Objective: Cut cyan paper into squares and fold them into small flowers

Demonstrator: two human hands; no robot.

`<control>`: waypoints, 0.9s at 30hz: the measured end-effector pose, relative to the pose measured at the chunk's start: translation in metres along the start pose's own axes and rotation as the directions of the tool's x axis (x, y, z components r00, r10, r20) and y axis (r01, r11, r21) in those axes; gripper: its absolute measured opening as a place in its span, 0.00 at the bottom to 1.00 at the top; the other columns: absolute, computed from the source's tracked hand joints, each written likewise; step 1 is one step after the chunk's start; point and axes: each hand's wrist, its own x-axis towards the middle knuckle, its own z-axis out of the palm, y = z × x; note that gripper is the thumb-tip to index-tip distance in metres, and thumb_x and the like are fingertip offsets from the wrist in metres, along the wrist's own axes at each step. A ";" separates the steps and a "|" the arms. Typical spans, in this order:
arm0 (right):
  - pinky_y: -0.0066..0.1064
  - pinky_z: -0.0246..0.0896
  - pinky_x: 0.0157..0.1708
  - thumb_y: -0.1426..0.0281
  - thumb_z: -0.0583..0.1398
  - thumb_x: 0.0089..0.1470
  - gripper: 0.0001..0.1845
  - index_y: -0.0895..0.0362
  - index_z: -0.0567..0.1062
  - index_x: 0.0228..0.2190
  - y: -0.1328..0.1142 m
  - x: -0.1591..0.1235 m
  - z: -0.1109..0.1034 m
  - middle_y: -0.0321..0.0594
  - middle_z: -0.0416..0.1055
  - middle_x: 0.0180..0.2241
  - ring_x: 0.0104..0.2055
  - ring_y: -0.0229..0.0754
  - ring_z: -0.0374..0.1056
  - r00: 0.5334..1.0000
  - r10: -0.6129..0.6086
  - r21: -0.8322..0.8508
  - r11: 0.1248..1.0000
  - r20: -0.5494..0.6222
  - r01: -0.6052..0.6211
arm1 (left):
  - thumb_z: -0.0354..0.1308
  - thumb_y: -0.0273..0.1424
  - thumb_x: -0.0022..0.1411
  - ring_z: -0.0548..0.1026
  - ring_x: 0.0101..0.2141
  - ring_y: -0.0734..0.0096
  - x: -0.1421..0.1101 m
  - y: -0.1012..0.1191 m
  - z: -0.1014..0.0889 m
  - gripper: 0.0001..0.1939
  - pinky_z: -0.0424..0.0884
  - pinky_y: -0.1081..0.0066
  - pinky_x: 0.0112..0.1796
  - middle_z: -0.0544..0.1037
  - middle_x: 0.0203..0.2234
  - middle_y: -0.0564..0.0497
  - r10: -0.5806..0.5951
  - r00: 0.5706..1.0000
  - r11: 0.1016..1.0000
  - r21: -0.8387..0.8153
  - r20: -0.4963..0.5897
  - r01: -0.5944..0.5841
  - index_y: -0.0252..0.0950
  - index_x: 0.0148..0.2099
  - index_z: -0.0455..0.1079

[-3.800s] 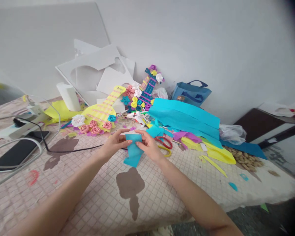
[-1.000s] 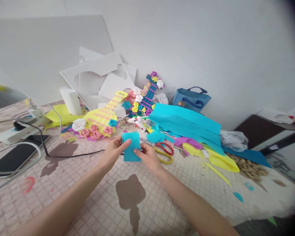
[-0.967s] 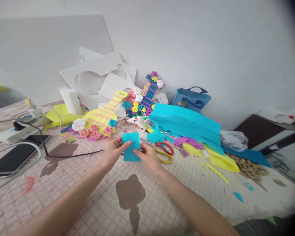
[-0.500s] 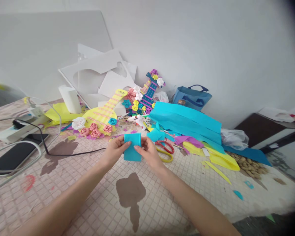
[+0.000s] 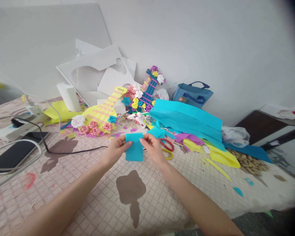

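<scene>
Between my two hands hangs a small rectangle of turquoise crepe paper [image 5: 134, 151], held upright above the table. My left hand [image 5: 118, 147] pinches its left edge with the thumb in front. At the upper right edge, my right hand [image 5: 151, 144] pinches the paper between thumb and fingers. Scissors with red and yellow handles [image 5: 167, 145] lie just beyond my right hand, their blades hidden. A white glue gun [image 5: 138, 118] rests farther back. Behind my left hand lies a yellow guitar cutout [image 5: 98, 114] with paper roses along its lower end.
Large turquoise crepe sheets [image 5: 186, 118] and yellow paper [image 5: 220, 156] lie to the right, near peanuts [image 5: 250, 163]. A phone [image 5: 17, 154], a power strip [image 5: 19, 126] and cables occupy the left. A blue guitar cutout [image 5: 149, 88], white board offcuts [image 5: 93, 62] and a blue bag [image 5: 193, 95] stand behind.
My right hand has shifted slightly to the right, and its thumb has moved from the paper's front to its upper right edge. The paper has moved slightly right. My left hand keeps its pinch.
</scene>
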 end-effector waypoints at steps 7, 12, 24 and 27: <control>0.27 0.54 0.27 0.60 0.63 0.48 0.13 0.56 0.68 0.25 0.001 0.001 -0.001 0.31 0.61 0.24 0.26 0.34 0.56 1.000 0.028 0.068 0.997 -0.006 -0.027 | 0.65 0.40 0.51 0.78 0.30 0.61 0.000 -0.003 0.000 0.19 0.74 0.63 0.35 0.80 0.31 0.44 -0.009 1.000 0.999 0.046 0.028 0.008 0.32 0.41 0.75; 0.27 0.54 0.28 0.60 0.63 0.47 0.13 0.56 0.68 0.26 0.000 0.001 -0.001 0.31 0.61 0.24 0.26 0.34 0.57 0.998 0.064 0.105 0.993 -0.018 -0.062 | 0.65 0.40 0.52 0.78 0.31 0.61 0.000 -0.003 0.000 0.19 0.74 0.63 0.35 0.80 0.33 0.43 -0.013 0.999 0.999 0.043 0.037 0.011 0.32 0.43 0.74; 0.27 0.53 0.27 0.59 0.64 0.47 0.14 0.56 0.68 0.25 -0.001 0.003 -0.002 0.32 0.62 0.24 0.26 0.34 0.57 0.999 0.041 0.084 0.996 -0.020 -0.039 | 0.65 0.41 0.51 0.78 0.31 0.61 0.000 -0.003 0.000 0.20 0.74 0.61 0.37 0.80 0.32 0.44 -0.035 0.998 0.999 0.035 0.043 0.033 0.31 0.41 0.74; 0.27 0.52 0.27 0.59 0.64 0.46 0.14 0.56 0.68 0.24 -0.001 0.003 -0.003 0.32 0.62 0.23 0.26 0.34 0.56 0.999 0.033 0.093 0.995 -0.030 -0.030 | 0.65 0.42 0.51 0.78 0.31 0.62 0.000 -0.004 0.000 0.20 0.74 0.61 0.38 0.80 0.32 0.44 -0.047 0.997 0.998 0.036 0.055 0.045 0.31 0.41 0.74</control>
